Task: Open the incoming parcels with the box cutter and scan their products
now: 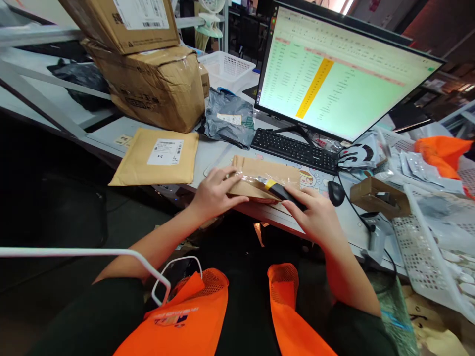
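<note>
A small brown cardboard box (267,170) with shiny clear tape along it lies at the front edge of the desk. My left hand (218,192) grips its left end, fingers over the top and thumb along the near side. In my right hand (315,212) is a black and yellow utility knife (285,194), its front end pointing left onto the taped top. The blade itself is too small to make out clearly. Left of the box lies a yellow padded envelope (159,158) with a white label.
Large cartons (159,89) are stacked at the back left beside a grey plastic mailer (230,118). A keyboard (293,151) sits below a monitor (345,74). To the right are a mouse (336,193), a barcode scanner (377,232) and a white basket (419,252).
</note>
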`<state>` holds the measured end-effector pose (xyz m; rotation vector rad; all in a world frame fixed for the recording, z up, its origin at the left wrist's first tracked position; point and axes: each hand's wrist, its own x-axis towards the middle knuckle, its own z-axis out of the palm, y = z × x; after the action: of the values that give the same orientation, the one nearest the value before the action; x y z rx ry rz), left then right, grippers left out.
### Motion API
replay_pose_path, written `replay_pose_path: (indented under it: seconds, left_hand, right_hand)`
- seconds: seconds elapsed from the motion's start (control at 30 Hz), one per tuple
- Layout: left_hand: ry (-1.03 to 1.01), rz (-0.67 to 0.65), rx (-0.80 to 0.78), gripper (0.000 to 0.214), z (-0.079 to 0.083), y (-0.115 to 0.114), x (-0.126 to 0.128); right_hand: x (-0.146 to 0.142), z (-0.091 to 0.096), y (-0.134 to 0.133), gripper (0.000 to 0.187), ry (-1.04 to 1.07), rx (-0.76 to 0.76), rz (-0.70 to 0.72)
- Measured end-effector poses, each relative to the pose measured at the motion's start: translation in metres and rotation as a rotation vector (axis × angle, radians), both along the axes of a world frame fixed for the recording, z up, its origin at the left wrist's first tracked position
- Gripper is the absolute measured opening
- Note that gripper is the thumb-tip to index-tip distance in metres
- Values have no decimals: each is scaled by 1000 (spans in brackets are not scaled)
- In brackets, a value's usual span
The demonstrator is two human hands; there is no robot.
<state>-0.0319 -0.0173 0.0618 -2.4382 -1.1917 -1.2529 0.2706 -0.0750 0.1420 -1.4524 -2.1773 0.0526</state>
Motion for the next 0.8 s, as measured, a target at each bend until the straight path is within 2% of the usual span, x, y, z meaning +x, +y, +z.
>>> replay_pose_path:
  seconds: [0.07, 0.17, 0.3, 0.4, 0.47, 0.57, 0.67, 0.73, 0.8]
  left_hand:
    - [-63, -74, 26, 50, -12, -8, 16]
    - [-139, -105, 125, 46, -25, -1, 28]
    - [-181, -151, 250, 48, -27, 9, 33]
    - [-158, -160, 223, 42, -26, 9, 32]
    - [-147, -148, 177, 38, -26, 7, 30]
    - [-145, -142, 150, 37, -26, 5, 26]
    - [-94, -136, 147, 38, -11, 7, 21]
    - [-5, -130, 100, 40, 10, 15, 22]
    - [123, -139, -3, 40, 39, 32, 30]
  right_hand:
    - [-7, 7, -2, 43, -105, 2, 6]
    - [-10, 10, -2, 42, -186, 9, 11]
    - [-15, 15, -1, 42, -255, -14, -35]
    - [-17, 26, -1, 42, -297, -65, -70]
    - [-4, 35, -4, 42, -323, -85, -113]
    - [42, 41, -14, 45, -349, -93, -260]
    - [100, 23, -24, 47, -342, -112, -490]
    - [127, -6, -23, 48, -287, -140, -644]
    - [136, -41, -13, 50, -180, -195, -732]
